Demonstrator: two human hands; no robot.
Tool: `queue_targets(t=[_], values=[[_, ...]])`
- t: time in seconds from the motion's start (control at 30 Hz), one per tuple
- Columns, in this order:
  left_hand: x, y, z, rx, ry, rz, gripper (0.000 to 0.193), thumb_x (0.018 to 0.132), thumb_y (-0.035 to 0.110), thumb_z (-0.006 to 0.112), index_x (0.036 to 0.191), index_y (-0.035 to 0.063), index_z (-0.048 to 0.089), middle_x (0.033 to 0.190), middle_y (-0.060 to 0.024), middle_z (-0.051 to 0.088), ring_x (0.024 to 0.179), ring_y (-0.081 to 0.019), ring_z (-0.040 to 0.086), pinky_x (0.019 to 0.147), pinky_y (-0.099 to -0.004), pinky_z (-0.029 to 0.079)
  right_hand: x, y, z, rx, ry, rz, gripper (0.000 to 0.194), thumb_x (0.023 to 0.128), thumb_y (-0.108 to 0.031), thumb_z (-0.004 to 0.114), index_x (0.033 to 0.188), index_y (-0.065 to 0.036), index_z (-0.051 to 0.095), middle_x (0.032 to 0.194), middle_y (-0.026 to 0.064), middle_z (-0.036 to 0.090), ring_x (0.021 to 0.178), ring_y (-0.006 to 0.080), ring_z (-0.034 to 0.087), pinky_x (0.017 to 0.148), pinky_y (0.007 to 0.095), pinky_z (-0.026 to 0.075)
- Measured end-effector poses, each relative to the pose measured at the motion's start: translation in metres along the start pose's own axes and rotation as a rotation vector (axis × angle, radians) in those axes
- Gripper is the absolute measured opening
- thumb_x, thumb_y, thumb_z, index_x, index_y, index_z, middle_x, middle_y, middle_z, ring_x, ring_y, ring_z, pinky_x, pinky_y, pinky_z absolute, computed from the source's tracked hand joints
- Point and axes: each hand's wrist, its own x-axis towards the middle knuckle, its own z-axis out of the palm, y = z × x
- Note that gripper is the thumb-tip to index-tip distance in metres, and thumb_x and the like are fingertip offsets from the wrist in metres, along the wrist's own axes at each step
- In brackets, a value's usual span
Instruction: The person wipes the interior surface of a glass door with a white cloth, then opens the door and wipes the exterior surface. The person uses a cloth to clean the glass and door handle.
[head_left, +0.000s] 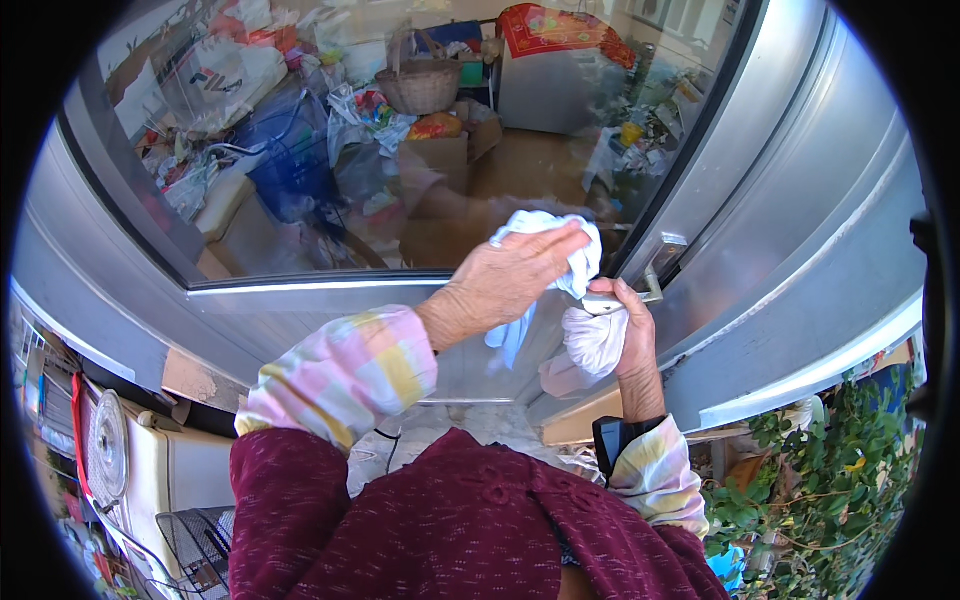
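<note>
My left hand (506, 281) presses a light blue cloth (581, 255) to the lower right part of the glass pane (525, 176) in a metal door. Part of the cloth hangs below the hand, in front of the lower door panel (315, 319). To the right, my right hand (636, 326) grips the lever door handle (602, 303), thumb and fingers around its end. A bunched whitish-pink cloth (596, 341) is also in that hand, just under the lever.
Behind the glass or reflected in it show a wicker basket (420, 82), cardboard boxes (433, 165) and bags. A metal door frame (780, 142) runs up the right side. Leafy plants (832, 465) stand low right; a wire basket (199, 544) and a white cabinet (191, 465) stand low left.
</note>
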Motion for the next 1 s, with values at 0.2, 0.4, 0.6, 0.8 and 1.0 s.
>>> queue_targets(t=[0.2,0.4,0.6,0.8,1.0], values=[[0.023,-0.018,-0.04,0.129,0.28,-0.093,0.037,0.069,0.016,0.063,0.102,0.0021,0.057,0.133,-0.0126,0.041,0.128,-0.0267,0.034,0.103,-0.0371,0.029,-0.002,0.001,0.006,-0.045,0.078,-0.031,0.033,0.088,-0.029,0.053,0.093,0.001,0.065,0.083,0.0101,0.065,0.074,0.0196,0.062,0.07,0.0301,0.051],[-0.011,0.007,-0.023,0.035,0.277,-0.343,0.029,0.065,0.009,0.064,0.091,-0.0019,0.057,0.134,-0.0157,0.038,0.129,-0.0318,0.033,0.103,-0.0434,0.03,-0.003,0.003,0.009,-0.059,0.121,-0.06,0.033,0.087,-0.029,0.054,0.092,0.001,0.065,0.081,0.0103,0.065,0.073,0.0193,0.062,0.069,0.0301,0.052],[0.007,0.002,-0.017,0.063,0.358,-0.22,0.036,0.062,0.007,0.064,0.091,-0.0102,0.053,0.134,-0.0223,0.035,0.128,-0.0396,0.031,0.102,-0.0489,0.027,-0.003,0.004,0.011,-0.05,0.108,-0.079,0.032,0.087,-0.028,0.054,0.09,0.001,0.065,0.08,0.0107,0.065,0.072,0.0197,0.063,0.069,0.0299,0.052],[-0.007,0.015,-0.006,0.102,0.476,-0.261,0.019,0.066,0.003,0.057,0.082,-0.0082,0.056,0.128,-0.0206,0.041,0.125,-0.0364,0.036,0.101,-0.0454,0.032,-0.003,0.005,0.011,0.005,0.083,-0.046,0.03,0.087,-0.028,0.054,0.089,0.0,0.065,0.079,0.0093,0.065,0.069,0.0196,0.063,0.067,0.0301,0.052],[0.038,0.001,-0.023,0.041,0.469,-0.238,0.029,0.066,0.002,0.059,0.092,-0.0088,0.054,0.134,-0.0204,0.037,0.127,-0.0372,0.034,0.102,-0.0461,0.029,-0.001,0.006,0.009,-0.02,0.101,-0.046,0.035,0.086,-0.031,0.053,0.09,0.002,0.064,0.081,0.0133,0.065,0.071,0.022,0.063,0.069,0.0315,0.052]])
